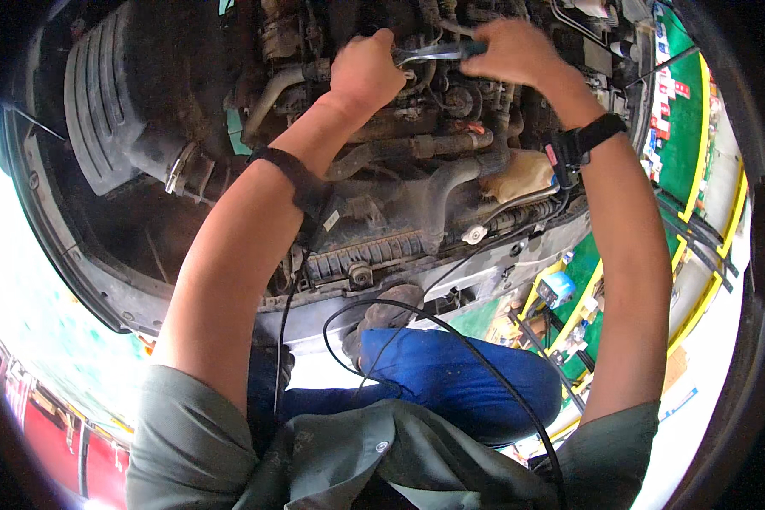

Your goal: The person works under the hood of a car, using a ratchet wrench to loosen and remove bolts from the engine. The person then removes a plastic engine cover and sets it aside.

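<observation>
Two bare hands, one metal tool. Right hand (514,53), 1 o'clock: grip closed round the dark handle of the metal tool (433,54), which lies just past 12 o'clock, above one engine (461,102). Left hand (367,70), 12 o'clock: fingers curled at the tool's other end; cannot tell whether this grip pinches it. Black wristbands (602,132): two, one per arm. One ribbed cover (102,110), 10 o'clock. One pale cap (474,235), between 2 and 3.

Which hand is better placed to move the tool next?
Probably the right hand: it grips the dark end of the tool. The left hand is by the other end, and its hold is unclear.
</observation>
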A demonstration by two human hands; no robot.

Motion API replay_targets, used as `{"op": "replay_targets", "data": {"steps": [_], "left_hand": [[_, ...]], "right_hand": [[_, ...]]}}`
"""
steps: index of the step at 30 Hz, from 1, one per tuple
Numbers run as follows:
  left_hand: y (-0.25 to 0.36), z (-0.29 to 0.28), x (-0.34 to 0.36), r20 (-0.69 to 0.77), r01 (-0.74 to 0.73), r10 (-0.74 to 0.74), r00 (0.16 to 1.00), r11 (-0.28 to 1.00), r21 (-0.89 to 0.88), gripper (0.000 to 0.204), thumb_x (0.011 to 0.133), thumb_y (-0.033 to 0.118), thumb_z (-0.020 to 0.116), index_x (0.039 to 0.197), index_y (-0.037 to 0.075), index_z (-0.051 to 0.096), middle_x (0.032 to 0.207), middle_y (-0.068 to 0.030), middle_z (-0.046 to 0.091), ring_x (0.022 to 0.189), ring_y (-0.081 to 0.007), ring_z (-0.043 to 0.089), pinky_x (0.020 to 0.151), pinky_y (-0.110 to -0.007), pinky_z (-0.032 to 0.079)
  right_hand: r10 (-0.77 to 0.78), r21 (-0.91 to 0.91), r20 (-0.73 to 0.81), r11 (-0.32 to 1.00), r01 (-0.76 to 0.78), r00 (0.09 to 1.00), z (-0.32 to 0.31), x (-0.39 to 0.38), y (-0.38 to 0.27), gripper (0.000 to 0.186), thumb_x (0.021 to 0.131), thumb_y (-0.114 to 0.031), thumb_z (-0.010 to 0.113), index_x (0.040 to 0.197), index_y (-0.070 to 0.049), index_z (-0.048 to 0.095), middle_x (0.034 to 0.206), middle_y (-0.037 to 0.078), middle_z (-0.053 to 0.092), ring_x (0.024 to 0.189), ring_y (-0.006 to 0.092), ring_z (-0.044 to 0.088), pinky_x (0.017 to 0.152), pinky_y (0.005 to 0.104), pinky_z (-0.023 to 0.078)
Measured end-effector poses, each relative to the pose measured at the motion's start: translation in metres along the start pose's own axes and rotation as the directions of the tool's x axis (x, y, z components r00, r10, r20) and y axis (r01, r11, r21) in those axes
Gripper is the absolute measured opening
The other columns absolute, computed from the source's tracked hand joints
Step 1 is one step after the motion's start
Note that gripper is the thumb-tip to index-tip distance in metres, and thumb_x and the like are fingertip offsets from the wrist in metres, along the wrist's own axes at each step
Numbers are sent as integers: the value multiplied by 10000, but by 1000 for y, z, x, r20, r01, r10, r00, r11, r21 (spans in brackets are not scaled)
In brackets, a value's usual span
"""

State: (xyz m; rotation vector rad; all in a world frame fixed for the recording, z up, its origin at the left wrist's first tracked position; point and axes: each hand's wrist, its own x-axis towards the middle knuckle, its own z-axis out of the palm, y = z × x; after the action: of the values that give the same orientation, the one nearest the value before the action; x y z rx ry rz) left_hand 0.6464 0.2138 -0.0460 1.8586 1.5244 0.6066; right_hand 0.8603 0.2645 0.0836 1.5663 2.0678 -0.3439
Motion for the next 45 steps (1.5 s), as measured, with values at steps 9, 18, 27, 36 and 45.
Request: {"op": "replay_targets", "data": {"steps": [9,18,27,36,45], "left_hand": [[-7,-5,4,144,138,-96,985,938,-317,368,800,256,880,1020,34,687,816,-193,709,733,-377,688,666,-464,535],[-12,-1,9,34,-27,36,999,974,-224,286,691,124,725,962,32,742,785,-244,695,797,-458,691,726,-488,574],[-16,-7,13,154,-44,75,985,979,-199,252,686,157,729,928,90,747,797,-230,702,812,-453,687,745,-507,573],[-14,-10,15,117,-96,118,986,978,-183,189,730,190,752,888,92,712,747,-222,673,777,-473,659,687,-517,548],[-28,-6,19,150,-215,254,955,948,-237,156,748,174,736,877,95,697,745,-221,661,757,-481,643,649,-524,528]], "right_hand": [[121,204,116,969,-143,986,15,-1,-13,401,665,-383,800,827,-16,789,739,165,725,626,312,679,604,465,565],[330,204,-60,928,-312,942,31,-15,-30,500,611,-355,774,1044,-110,829,790,123,763,775,305,746,761,401,609],[403,248,14,885,-394,915,29,-27,-41,436,623,-341,738,1006,-159,842,850,116,783,806,323,755,774,404,617],[450,285,9,855,-434,893,25,-29,-47,373,610,-351,754,923,-165,836,844,118,775,812,336,752,726,405,601],[520,344,14,799,-492,854,37,-35,-53,317,616,-321,746,887,-183,833,815,107,769,798,342,745,709,410,591]]}}
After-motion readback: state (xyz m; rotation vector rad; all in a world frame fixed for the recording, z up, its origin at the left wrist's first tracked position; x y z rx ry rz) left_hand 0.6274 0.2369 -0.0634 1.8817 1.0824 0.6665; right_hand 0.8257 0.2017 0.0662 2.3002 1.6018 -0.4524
